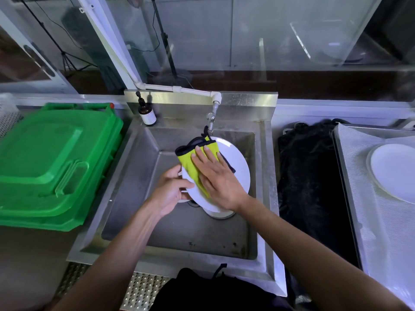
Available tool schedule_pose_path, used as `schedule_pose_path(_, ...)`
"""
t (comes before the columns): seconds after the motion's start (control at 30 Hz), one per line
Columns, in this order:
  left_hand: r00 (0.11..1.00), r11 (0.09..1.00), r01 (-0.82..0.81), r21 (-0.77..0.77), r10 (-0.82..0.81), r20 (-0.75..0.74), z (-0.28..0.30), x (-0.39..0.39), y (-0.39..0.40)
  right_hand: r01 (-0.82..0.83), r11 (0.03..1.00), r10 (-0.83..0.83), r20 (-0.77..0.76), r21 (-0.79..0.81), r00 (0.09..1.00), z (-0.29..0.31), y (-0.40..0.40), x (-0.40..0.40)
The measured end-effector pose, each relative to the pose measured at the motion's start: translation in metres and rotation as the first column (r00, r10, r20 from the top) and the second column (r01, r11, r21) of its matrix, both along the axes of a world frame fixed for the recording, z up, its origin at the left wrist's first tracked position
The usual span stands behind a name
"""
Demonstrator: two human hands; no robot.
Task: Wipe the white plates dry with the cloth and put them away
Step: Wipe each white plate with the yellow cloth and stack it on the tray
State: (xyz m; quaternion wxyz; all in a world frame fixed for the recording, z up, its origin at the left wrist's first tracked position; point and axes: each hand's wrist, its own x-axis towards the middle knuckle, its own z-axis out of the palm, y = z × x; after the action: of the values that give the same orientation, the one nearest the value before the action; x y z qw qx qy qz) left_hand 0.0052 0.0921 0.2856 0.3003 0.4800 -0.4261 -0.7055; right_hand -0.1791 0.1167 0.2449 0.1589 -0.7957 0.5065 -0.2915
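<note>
While the left hand (pixel 168 192) grips the near-left rim of a white plate (pixel 238 167), fingers curled around its edge, the plate sits tilted above the basin of the stainless steel sink (pixel 139 158). Right hand (pixel 219 178) lies flat, fingers spread, pressing a yellow-green cloth (pixel 190 159) with black trim against the plate's face. Cloth's top edge folds over the plate's far rim, just beneath the tap (pixel 211 118). More white dishware shows under the held plate, partly hidden. A second white plate (pixel 395 171) rests on the mesh-lined tray (pixel 359 187), well to the right. Green plastic lid (pixel 49 162) left of sink; brown pump bottle (pixel 147 114) at its back left corner.
</note>
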Motion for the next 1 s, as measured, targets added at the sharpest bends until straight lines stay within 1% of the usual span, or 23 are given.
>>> schedule_pose_path(0.13,0.999,0.999,-0.028,0.018,0.027,0.028,0.0,0.002,-0.001,-0.053,0.997,0.054,0.018,-0.051,0.998,-0.005,0.009,0.008)
schedule_pose_path(0.23,0.999,0.999,-0.044,0.025,0.043,0.015,0.002,0.0,0.0,-0.078,0.994,0.077,-0.029,-0.07,0.997,-0.005,0.004,0.004)
schedule_pose_path(0.33,0.995,0.995,-0.095,0.027,0.095,-0.01,0.004,-0.003,0.003,-0.084,0.994,0.078,-0.076,-0.071,0.994,0.001,-0.005,0.001)
schedule_pose_path(0.4,0.995,0.995,-0.101,0.016,0.101,-0.003,0.004,-0.005,0.005,-0.033,0.998,0.03,-0.065,-0.05,0.997,0.005,-0.013,0.002)
schedule_pose_path(0.53,0.991,0.991,-0.131,-0.013,0.132,0.027,0.004,-0.008,0.004,0.114,0.993,-0.114,0.011,0.02,0.993,0.008,-0.028,-0.001)
schedule_pose_path(0.63,0.983,0.984,-0.178,-0.03,0.179,0.03,0.004,-0.012,0.004,0.254,0.962,-0.262,0.069,0.102,0.963,0.002,-0.035,-0.005)
schedule_pose_path(0.7,0.978,0.979,-0.201,-0.039,0.203,0.042,0.003,-0.014,0.005,0.32,0.933,-0.337,0.088,0.167,0.937,-0.007,-0.035,-0.01)
schedule_pose_path(0.87,0.965,0.968,-0.245,-0.049,0.249,0.083,0.0,-0.023,0.008,0.41,0.868,-0.451,0.098,0.28,0.887,-0.031,-0.017,-0.017)
schedule_pose_path(1.0,0.96,0.965,-0.255,-0.061,0.26,0.098,-0.005,-0.031,0.01,0.446,0.82,-0.514,0.119,0.358,0.849,-0.04,0.001,-0.009)
